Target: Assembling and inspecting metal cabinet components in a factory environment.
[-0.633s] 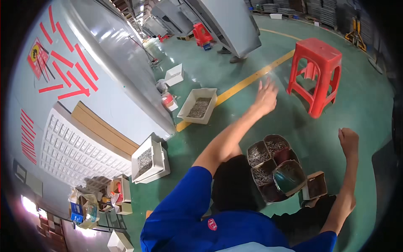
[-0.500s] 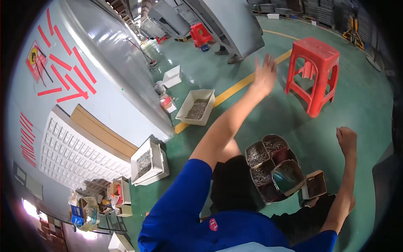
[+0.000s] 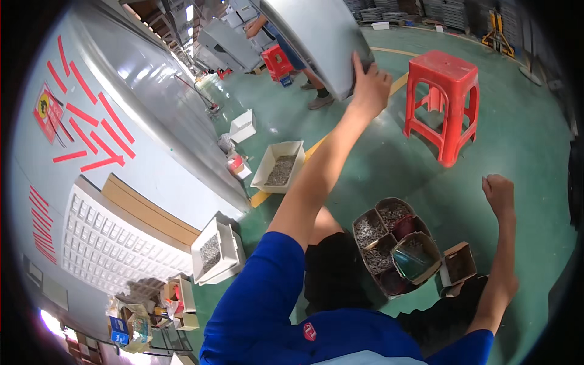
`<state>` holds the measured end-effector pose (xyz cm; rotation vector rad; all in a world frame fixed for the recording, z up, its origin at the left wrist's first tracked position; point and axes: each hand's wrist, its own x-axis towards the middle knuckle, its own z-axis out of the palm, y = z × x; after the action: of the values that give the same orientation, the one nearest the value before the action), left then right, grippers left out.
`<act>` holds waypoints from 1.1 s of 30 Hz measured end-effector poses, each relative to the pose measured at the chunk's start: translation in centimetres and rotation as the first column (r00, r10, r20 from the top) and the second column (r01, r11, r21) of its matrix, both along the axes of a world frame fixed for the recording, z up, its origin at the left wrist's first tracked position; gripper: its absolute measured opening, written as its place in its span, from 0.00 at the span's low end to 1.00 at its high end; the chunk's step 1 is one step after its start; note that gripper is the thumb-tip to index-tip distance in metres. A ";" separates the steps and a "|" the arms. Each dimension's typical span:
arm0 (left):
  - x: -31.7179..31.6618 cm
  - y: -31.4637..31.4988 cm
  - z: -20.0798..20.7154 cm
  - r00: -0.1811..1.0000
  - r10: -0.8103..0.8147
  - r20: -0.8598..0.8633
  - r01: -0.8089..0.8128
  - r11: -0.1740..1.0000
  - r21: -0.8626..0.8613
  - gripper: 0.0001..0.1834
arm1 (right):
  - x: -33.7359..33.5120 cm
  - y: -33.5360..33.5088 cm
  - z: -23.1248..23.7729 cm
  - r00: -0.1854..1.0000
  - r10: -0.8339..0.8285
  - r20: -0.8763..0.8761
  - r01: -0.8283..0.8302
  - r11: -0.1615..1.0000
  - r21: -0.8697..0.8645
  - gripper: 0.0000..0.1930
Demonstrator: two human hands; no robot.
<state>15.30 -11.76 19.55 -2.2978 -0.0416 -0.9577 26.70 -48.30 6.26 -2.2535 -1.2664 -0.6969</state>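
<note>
My left hand (image 3: 370, 91) is stretched far forward, fingers apart, at the lower right edge of a large grey metal panel (image 3: 325, 45). Whether the fingers touch that edge I cannot tell. My right hand (image 3: 500, 196) is held up on the right in a closed fist; anything inside it is hidden. Between my knees stands a cluster of open bins (image 3: 372, 232) with small metal parts in several compartments. A green-lined box (image 3: 417, 258) sits on top of the cluster, and a small open carton (image 3: 458, 265) stands to its right.
A red plastic stool (image 3: 442, 64) stands ahead on the green floor. White tubs, one with metal parts (image 3: 281, 170), line the left side beside a machine wall (image 3: 140, 131). Another person's legs (image 3: 319, 97) and arm show behind the panel. Cartons (image 3: 131, 325) lie lower left.
The view has shifted slightly. My left hand has moved up and left to the panel's edge. More of the other person shows behind the panel. My right fist stays raised.
</note>
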 end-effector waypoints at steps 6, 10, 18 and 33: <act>-7.3 1.7 1.0 0.954 -0.221 0.203 0.238 0.969 -0.063 0.08 | -0.3 0.0 -0.2 0.998 -0.001 -0.056 0.000 1.000 -0.009 0.14; -13.2 2.2 1.1 0.922 -0.184 0.340 0.239 0.963 -0.127 0.08 | 0.0 -0.3 -1.0 0.999 -0.021 -0.049 0.020 1.000 -0.020 0.14; -22.4 8.4 0.4 0.790 0.047 0.612 0.151 0.951 -0.269 0.13 | 0.2 -0.5 -2.5 0.999 -0.013 -0.031 0.012 1.000 -0.017 0.15; -23.8 13.6 2.2 0.644 0.339 0.686 0.328 0.688 -0.648 0.38 | 0.5 0.1 -3.1 0.995 -0.020 -0.098 0.016 0.999 -0.048 0.14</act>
<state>-8.54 1.82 21.78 -2.2882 -0.9829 -2.1970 27.20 -48.15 3.14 -2.3096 -1.2286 -0.5612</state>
